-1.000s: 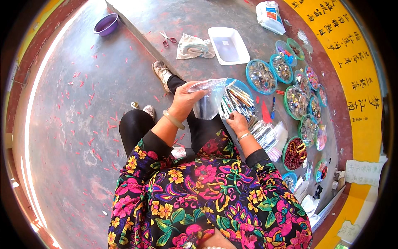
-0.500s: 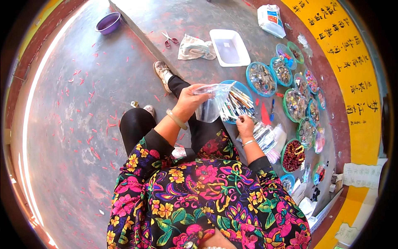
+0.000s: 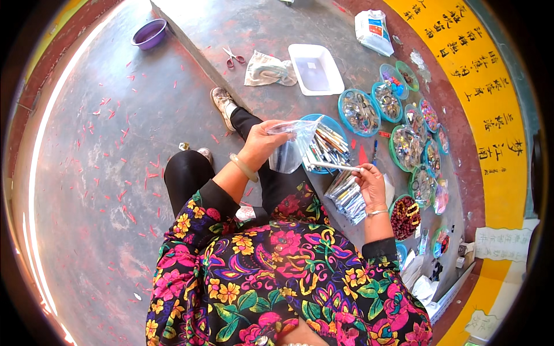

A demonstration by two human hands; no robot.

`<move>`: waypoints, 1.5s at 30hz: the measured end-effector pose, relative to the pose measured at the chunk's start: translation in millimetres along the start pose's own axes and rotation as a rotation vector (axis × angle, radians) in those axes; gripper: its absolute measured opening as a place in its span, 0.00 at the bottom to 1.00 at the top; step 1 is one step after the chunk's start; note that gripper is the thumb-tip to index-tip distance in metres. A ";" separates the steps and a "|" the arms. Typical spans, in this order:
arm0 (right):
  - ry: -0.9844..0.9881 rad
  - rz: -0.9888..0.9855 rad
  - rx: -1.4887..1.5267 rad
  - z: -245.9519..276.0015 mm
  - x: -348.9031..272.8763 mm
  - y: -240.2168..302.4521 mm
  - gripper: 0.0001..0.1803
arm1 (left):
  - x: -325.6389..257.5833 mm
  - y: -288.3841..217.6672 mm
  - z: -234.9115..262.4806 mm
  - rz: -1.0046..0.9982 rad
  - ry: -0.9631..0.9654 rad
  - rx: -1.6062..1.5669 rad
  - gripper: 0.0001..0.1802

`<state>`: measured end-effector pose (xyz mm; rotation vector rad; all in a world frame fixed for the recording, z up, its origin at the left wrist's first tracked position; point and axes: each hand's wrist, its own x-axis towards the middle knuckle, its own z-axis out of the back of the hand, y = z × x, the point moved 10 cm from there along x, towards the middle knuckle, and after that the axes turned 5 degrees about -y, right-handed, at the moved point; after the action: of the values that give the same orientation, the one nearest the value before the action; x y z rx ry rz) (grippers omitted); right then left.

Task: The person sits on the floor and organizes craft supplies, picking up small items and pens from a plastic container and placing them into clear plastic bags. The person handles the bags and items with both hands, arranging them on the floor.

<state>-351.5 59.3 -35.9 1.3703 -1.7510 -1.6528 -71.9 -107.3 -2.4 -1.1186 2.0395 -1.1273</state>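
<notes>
My left hand (image 3: pixel 261 145) grips the rim of a clear plastic bag (image 3: pixel 290 154), which hangs with its mouth toward the right. Pinched between the fingers of my right hand (image 3: pixel 370 183) is a slim white pen (image 3: pixel 334 166), pointing left toward the bag. Beyond the bag stands a blue basket (image 3: pixel 345 130) filled with many pens (image 3: pixel 330 143) in white, dark and tan. Below my right hand lies a pile of pens in clear wrapping (image 3: pixel 348 197). What the bag holds is hard to make out.
Several round baskets (image 3: pixel 359 113) of small parts crowd the right side by the wall. Farther off are a white tray (image 3: pixel 316 70), a cloth (image 3: pixel 269 70), scissors (image 3: pixel 232 58) and a purple basin (image 3: pixel 149 34). Red scraps (image 3: pixel 131 217) litter the floor on the left.
My right hand has come up out of the pens in the blue basket and moved right, now with a white pen in it. The left hand still holds the bag in place.
</notes>
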 end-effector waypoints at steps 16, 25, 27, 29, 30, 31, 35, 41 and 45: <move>0.791 0.628 -1.224 -151.6 -99.8 -47.5 0.11 | -2.2 -4.6 -1.6 0.024 -0.004 -0.003 0.15; 0.806 0.684 -1.338 -174.0 -101.3 -60.2 0.10 | -1.9 7.2 -7.3 0.066 0.062 -0.023 0.15; 0.779 0.610 -1.298 -174.0 -96.5 -47.0 0.14 | -3.2 11.4 -5.7 0.073 0.086 -0.003 0.14; 0.680 0.489 -1.248 -179.3 -97.0 -9.3 0.21 | -5.0 10.9 -6.4 0.073 0.081 0.043 0.14; 0.663 0.417 -1.173 -181.3 -98.0 11.4 0.26 | -5.5 11.4 -7.4 0.074 0.081 0.065 0.14; 0.641 0.346 -1.097 -177.4 -94.7 27.5 0.31 | -6.0 12.9 -9.6 0.083 0.090 0.085 0.14; 0.390 0.462 -0.504 -158.4 -78.3 94.7 0.35 | -9.1 18.7 -19.6 0.111 0.155 0.074 0.14; 0.218 0.756 -0.181 -167.9 -79.0 153.7 0.32 | -13.0 24.2 -29.1 0.149 0.245 0.100 0.15; 0.244 0.796 -0.160 -179.0 -73.1 147.2 0.31 | -14.4 25.0 -29.4 0.149 0.254 0.155 0.15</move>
<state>-231.9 -2.6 166.5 0.6230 -1.6561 -1.0952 -97.2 -75.4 -8.4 -0.7662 2.1408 -1.3812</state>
